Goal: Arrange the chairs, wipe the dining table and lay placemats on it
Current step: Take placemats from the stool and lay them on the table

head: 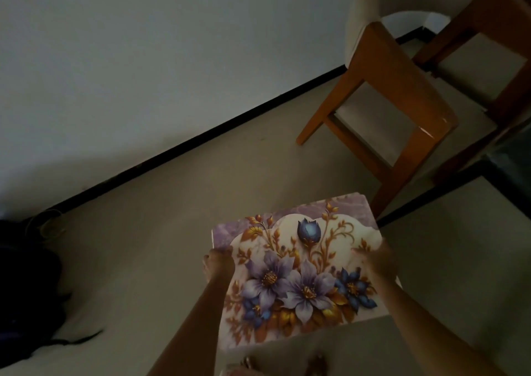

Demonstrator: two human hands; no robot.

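The left hand [219,263] is pinching the left edge of a floral placemat [298,278], with the thumb lying on the printed side and the other fingers hidden behind it. The right hand [377,260] is gripping the right edge in the same manner, thumb on top, although this hand is blurred and its fingers are hard to make out. Between both grips, the placemat is hanging in the air above the beige floor [161,232], held almost flat and tilted a little toward the person. Its print is showing purple and blue flowers with golden leaves on a pale centre and a lilac border.

Further away, a wooden chair [382,100] with a pale seat is standing on the floor near the white wall [143,59], and a second wooden chair [482,59] is standing just beside it at the right. A dark bag [26,289] is lying on the floor at the left, close to the black skirting.
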